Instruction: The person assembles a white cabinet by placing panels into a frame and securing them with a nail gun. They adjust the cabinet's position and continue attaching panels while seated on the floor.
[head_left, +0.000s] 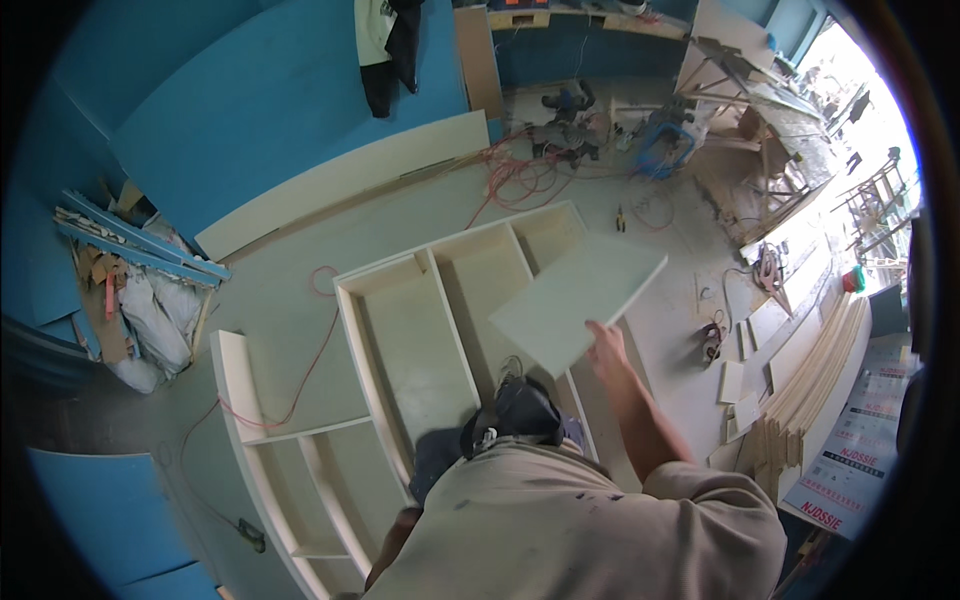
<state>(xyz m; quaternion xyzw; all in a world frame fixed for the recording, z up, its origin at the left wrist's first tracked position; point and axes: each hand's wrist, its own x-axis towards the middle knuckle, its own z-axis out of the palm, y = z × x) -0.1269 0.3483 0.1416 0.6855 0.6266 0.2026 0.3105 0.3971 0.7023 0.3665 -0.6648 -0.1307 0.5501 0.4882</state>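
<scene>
My right hand (603, 345) grips the near edge of a flat white board (580, 295). The board hangs over the right part of a large white cabinet frame (455, 240), which lies on the floor with its dividers standing up. One of my shoes (511, 370) is down inside that frame. Low on my left side, my left hand (406, 520) is near the frame's long left edge. It is dark and mostly hidden by my body, so its fingers do not show. A second divided white frame (310, 450) adjoins on the left.
A red air hose (325, 350) winds across the floor. Pliers (620, 218) lie beyond the board. Stacked wood strips (815, 385) and a printed panel (865, 430) are at right. Scrap bags (155, 320) lean at far left, and a blue stool (668, 148) stands at the back.
</scene>
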